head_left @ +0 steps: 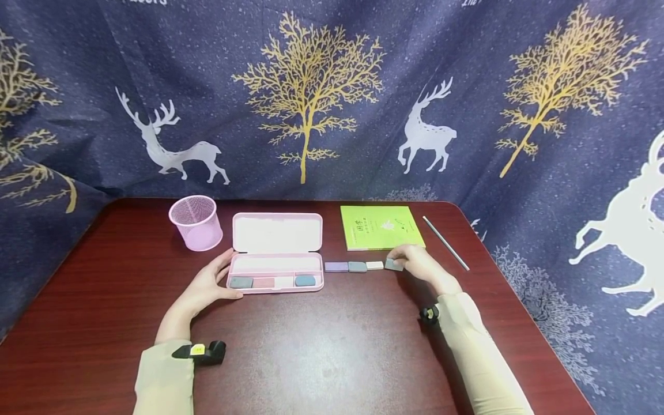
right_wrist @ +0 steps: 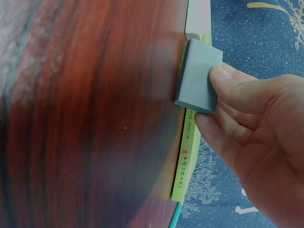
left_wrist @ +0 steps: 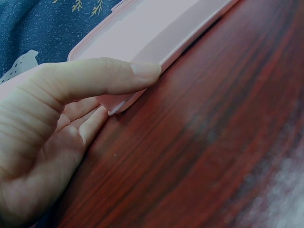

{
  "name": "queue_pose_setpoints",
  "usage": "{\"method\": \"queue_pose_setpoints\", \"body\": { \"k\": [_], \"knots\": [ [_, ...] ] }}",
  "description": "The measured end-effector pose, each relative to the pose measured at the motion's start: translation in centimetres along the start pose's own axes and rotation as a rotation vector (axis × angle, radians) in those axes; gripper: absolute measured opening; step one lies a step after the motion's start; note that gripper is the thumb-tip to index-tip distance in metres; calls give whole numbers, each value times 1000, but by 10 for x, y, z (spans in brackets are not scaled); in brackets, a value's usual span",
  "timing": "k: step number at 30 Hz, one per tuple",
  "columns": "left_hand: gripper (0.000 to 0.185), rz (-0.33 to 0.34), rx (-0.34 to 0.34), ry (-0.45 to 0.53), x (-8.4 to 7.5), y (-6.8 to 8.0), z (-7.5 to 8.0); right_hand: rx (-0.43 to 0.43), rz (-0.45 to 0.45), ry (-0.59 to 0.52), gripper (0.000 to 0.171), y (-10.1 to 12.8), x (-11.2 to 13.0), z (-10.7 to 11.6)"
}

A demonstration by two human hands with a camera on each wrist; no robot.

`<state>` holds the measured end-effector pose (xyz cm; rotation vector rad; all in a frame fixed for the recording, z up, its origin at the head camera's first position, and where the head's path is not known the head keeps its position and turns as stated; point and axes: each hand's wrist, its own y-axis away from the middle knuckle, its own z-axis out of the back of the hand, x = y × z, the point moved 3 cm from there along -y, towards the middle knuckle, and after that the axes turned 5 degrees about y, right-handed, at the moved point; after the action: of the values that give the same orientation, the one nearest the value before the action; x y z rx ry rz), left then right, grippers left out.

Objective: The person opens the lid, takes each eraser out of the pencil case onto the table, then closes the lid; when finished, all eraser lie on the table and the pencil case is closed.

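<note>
My left hand grips the left end of an open pink pencil case, with the thumb along its front side and the fingers round the end. Inside the case lie a grey eraser, a pink one, a white one and a blue-grey one. My right hand pinches a grey eraser between thumb and fingers. It is at the right end of a row on the table: a purple eraser, a grey-blue eraser and a white eraser.
Behind my right hand lies a green book, and a thin pale-blue stick is to its right. A pink mesh pen holder stands at the back left of the dark red table. A patterned blue cloth hangs behind.
</note>
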<state>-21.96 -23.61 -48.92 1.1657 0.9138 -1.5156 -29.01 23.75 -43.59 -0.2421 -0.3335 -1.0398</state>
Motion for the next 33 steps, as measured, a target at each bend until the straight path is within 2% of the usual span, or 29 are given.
{"method": "queue_pose_setpoints", "body": {
  "k": [8,19,27,33],
  "knots": [
    [110,-9,3,8,-5,1,0,28,10,20,18,-2,-1,0],
    [110,-5,2,-13,-6,1,0,-16,14,69,16,-6,-4,-2],
    [112,12,-1,-25,-2,1,0,-21,35,84,15,-10,-6,-5],
    [111,9,-2,-19,-2,1,0,-3,15,66,13,-10,-5,-4]
  ]
}}
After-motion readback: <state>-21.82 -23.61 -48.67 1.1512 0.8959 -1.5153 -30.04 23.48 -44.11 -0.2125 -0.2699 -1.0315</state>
